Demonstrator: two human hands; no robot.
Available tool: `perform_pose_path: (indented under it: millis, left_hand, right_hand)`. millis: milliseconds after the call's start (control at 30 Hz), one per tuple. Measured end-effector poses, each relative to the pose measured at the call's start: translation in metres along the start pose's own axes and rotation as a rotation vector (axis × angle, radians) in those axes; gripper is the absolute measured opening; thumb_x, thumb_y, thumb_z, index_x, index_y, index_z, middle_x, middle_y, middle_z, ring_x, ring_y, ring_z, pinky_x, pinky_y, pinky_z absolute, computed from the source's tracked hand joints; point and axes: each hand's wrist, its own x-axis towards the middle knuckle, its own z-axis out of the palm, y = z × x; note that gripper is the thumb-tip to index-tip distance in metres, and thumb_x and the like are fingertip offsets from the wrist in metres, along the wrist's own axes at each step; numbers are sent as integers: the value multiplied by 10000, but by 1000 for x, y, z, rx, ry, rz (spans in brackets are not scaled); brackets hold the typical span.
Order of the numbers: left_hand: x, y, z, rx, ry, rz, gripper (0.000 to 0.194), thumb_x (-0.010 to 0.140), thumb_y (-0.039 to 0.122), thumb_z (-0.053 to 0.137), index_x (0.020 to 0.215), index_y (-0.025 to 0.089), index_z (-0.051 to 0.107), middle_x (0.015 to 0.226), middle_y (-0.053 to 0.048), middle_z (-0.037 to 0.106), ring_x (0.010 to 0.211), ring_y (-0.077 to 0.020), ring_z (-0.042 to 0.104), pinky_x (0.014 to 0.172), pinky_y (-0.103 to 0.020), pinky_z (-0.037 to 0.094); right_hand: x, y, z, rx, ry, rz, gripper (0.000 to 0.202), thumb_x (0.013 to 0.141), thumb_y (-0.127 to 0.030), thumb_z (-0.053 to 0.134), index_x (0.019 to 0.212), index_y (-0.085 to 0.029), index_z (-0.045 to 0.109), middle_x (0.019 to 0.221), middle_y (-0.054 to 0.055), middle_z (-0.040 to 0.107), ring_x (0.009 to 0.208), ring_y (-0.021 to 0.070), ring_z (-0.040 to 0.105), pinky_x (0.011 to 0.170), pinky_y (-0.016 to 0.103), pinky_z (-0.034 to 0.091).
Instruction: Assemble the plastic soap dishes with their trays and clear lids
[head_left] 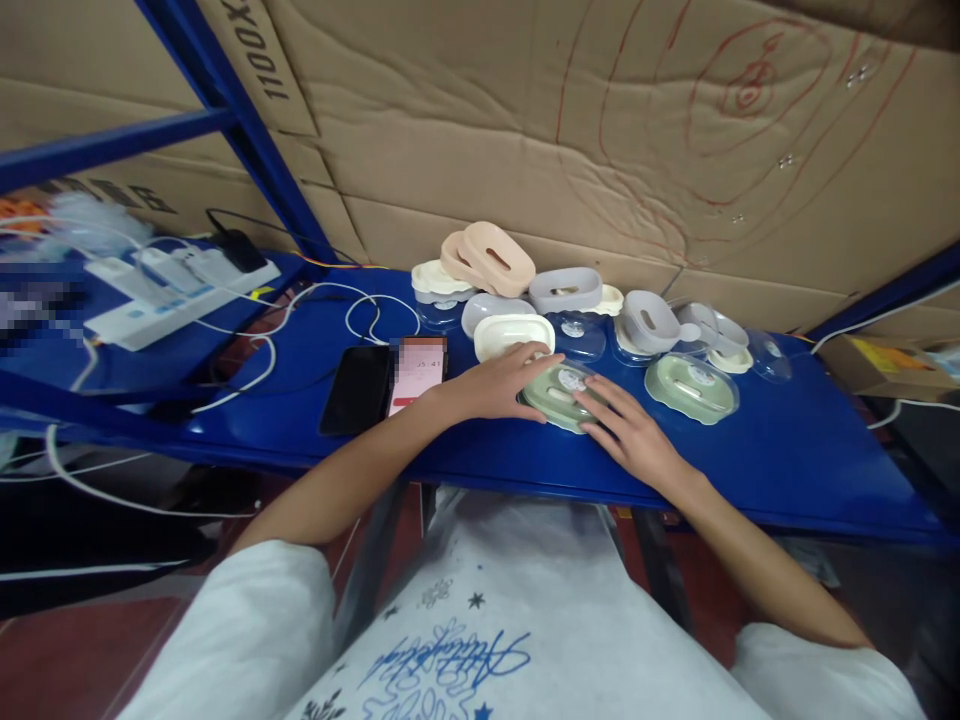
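Observation:
A pale green soap dish (556,394) under a clear lid with a round sticker lies at the table's front, between my hands. My left hand (504,384) curves round its left end, thumb on the near side and fingers on the far side. At the right end, the fingers of my right hand (634,432) press against the lid and edge. Just behind my left fingers sits a cream dish (514,335). A second green soap dish (691,388), also lidded, rests to the right, apart from my right hand.
Behind are peach trays (499,260), grey trays (564,288) and clear lids (581,338) on the blue table (780,450). Two phones, one black (356,390) and one lit (420,372), lie left. Beyond them are a power strip (176,305) and white cables. Cardboard (465,130) walls the back.

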Motion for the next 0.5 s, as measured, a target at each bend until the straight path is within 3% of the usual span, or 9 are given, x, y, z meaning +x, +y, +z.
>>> perform_pose_path:
  millis: [167, 367, 500]
  left_hand:
    - [0, 0, 2, 40, 10, 41, 972, 885, 513, 857, 1664, 182, 380, 1604, -243, 448, 1562, -400, 417, 1274, -542, 390]
    - [-4, 5, 8, 50, -59, 66, 948, 1059, 554, 610, 1737, 137, 95, 1765, -281, 229, 1663, -396, 235, 1316, -556, 288]
    - [-4, 13, 6, 71, -71, 94, 920, 1044, 613, 610, 1736, 193, 174, 1737, -245, 327, 1617, -392, 340, 1287, -537, 329]
  right_hand:
    - [-6, -2, 0, 0, -61, -38, 711, 1075, -247, 593, 1717, -374, 317, 1677, 94, 495, 1592, 302, 425, 1314, 612, 391]
    - [-5, -3, 5, -6, -57, 14, 818, 1038, -298, 673, 1736, -366, 254, 1777, 142, 301, 1665, 379, 217, 1265, 681, 405]
    - [-14, -8, -3, 6, -67, 43, 785, 1040, -267, 657, 1719, -410, 288, 1758, 106, 350, 1649, 365, 290, 1266, 672, 424]
